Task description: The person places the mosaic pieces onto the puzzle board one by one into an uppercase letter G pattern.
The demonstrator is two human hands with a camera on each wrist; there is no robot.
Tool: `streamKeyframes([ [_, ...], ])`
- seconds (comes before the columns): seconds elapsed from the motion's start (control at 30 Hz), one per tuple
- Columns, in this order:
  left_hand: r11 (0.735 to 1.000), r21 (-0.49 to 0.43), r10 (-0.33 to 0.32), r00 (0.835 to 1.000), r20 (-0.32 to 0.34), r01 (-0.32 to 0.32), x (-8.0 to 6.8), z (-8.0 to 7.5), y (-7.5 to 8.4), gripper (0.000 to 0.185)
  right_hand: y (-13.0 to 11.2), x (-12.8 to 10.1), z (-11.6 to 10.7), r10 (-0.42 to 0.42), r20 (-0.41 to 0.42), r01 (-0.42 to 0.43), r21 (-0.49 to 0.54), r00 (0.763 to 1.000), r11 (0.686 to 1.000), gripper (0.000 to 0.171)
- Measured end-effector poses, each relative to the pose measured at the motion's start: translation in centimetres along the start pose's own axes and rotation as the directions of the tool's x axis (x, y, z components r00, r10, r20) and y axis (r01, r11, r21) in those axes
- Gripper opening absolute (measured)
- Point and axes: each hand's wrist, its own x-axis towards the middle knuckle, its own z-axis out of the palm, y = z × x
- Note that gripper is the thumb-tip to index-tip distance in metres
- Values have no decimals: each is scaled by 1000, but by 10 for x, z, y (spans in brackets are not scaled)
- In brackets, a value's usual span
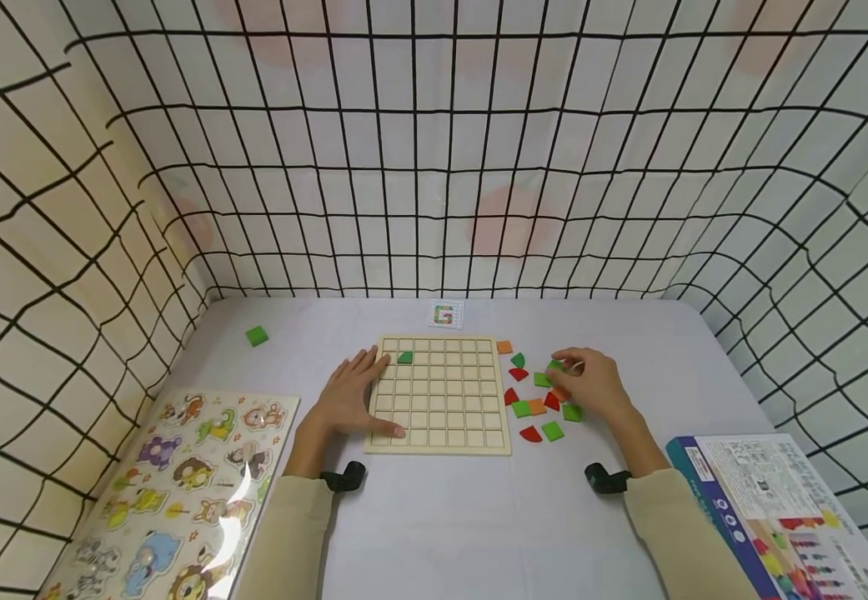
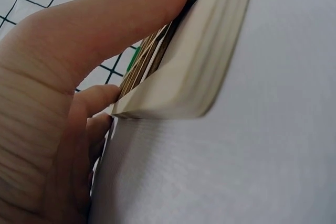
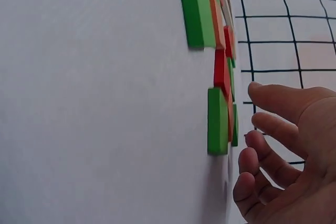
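Fingers of our right hand are curling loosely over the scatter of coloured tiles, and the fingertips are coming down at a green tile at the far edge of the pile; from the head view we cannot tell whether they are actually pinching it. In the right wrist view our fingers are hanging relaxed and bent just beside a green block, with nothing clearly clamped between them.

Those loose tiles are lying on the white table just to the right of the wooden grid board: red quarter-round pieces, green squares and an orange square near the board's far right corner.

Over on the other side, our left hand is lying flat with fingers spread, pressing on the board's left edge, thumb resting over the near left corner. The left wrist view is showing that thumb laid along the board's rim. One green tile is already sitting in a cell near the board's far left corner.

Further out, we are seeing a small pattern card beyond the board, a lone green block well off to the left, an animal puzzle board at near left, and a printed box at near right.
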Motion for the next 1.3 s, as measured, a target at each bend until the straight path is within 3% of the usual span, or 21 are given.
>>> streamKeyframes([
  [0.27,1000,9,9,1000,2,-9,1,1,-1,136,12,0,-3,53,17,-52,-23,998,998,47],
  [0.53,1000,2,8,1000,2,-8,0,0,1,134,11,-1,-8,124,12,-124,-1,992,992,41],
  [1.07,1000,-12,2,1000,-11,-2,-1,-2,1,134,11,-1,-9,13,-22,-13,-14,1000,1000,35],
  [1.3,1000,-15,4,1000,-5,-4,-2,-2,0,135,1,2,-5,1,-39,-1,-5,999,1000,35],
])
